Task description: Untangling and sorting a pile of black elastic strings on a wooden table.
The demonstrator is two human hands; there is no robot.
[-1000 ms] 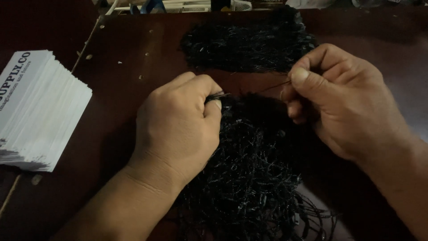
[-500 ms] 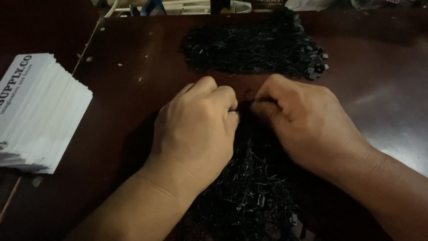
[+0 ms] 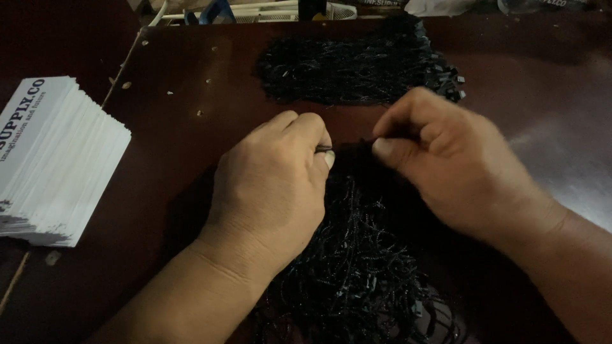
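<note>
Both the left hand [image 3: 271,185] and the right hand [image 3: 456,165] pinch strands at the top of a black tangled cord pile [image 3: 363,267] lying on the dark wooden table [image 3: 178,127].

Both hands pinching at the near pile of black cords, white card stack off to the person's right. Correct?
Wrong side. In the head view the white card stack lies to the person's left. Left hand and right hand do pinch at the near pile of black cords.

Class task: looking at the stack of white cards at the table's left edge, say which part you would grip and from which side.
Grip the stack of white cards across its long sides, coming from above. It lies flat and fanned on the table, so likely a pinch squares the loose edges.
</note>
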